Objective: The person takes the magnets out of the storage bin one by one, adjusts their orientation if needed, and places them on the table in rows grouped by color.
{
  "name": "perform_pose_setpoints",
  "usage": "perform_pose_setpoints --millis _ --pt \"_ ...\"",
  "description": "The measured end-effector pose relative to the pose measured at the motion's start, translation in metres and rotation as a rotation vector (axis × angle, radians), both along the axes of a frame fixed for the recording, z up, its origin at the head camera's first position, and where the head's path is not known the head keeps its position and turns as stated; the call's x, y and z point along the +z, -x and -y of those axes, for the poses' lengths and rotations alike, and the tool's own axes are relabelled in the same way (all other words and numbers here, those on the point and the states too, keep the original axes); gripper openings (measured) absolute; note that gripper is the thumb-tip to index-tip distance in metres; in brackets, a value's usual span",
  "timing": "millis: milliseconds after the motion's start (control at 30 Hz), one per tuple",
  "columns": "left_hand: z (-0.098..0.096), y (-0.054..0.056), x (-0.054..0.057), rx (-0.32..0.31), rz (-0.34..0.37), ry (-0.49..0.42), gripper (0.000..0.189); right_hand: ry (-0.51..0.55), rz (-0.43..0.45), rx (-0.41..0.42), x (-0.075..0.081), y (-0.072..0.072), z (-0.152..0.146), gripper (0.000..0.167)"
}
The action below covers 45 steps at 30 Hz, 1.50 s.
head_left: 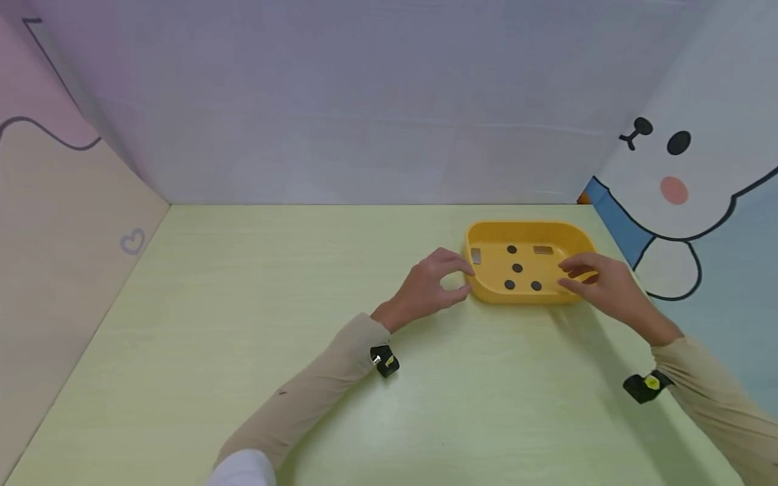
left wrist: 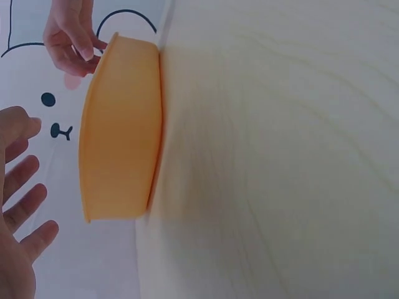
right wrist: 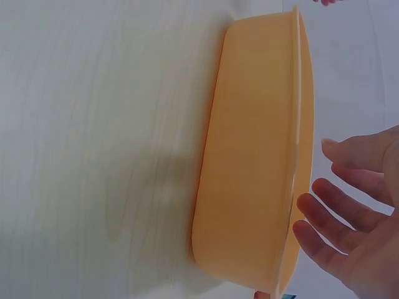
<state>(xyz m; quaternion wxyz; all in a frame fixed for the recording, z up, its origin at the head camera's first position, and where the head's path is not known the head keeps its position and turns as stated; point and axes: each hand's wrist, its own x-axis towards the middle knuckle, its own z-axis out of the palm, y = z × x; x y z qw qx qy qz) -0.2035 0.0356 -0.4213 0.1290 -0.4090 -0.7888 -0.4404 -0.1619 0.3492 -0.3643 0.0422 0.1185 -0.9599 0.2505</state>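
Observation:
A yellow oblong plastic basin (head_left: 495, 297) stands at the far right of the table. Several dark round discs (head_left: 517, 268) lie on its floor, along with a brown rectangular piece (head_left: 543, 250) and a silvery rectangular piece (head_left: 476, 256) by the left wall. My left hand (head_left: 428, 283) is at the basin's left end, thumb and fingers spread; the left wrist view shows a gap between this hand (left wrist: 19, 218) and the basin (left wrist: 121, 131). Over the right end hovers my right hand (head_left: 610, 287), fingers loosely bent and holding nothing. From the right wrist, its fingers (right wrist: 318, 246) appear beside the rim.
The pale green table (head_left: 273, 270) meets a plain whitish back wall (head_left: 365, 101). Side panels flank it, the right one (head_left: 729, 236) printed with a cartoon face close to the basin. A small orange-brown patch (head_left: 584, 198) shows at the back right corner.

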Motion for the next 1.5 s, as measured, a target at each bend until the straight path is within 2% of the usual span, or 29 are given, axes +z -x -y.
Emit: perform_pose_setpoints --millis 267,533,933,1200,1500 --pt "-0.013 -0.006 0.002 -0.028 0.004 0.061 0.018 -0.010 0.026 0.013 -0.006 0.010 -0.002 0.026" --pt "-0.024 -0.007 -0.001 -0.045 -0.009 0.133 0.014 -0.006 0.137 -0.002 -0.010 0.022 -0.003 0.027" --pt "-0.037 -0.003 -0.004 0.028 -0.106 0.256 0.008 0.056 0.241 0.040 -0.019 0.038 -0.010 0.030" --pt "-0.039 -0.003 -0.004 0.056 -0.146 0.249 0.004 0.103 0.366 0.053 -0.026 0.049 -0.010 0.029" --pt "-0.040 -0.004 -0.007 0.083 -0.112 0.260 0.004 0.135 0.473 0.087 -0.030 0.058 -0.009 0.026"
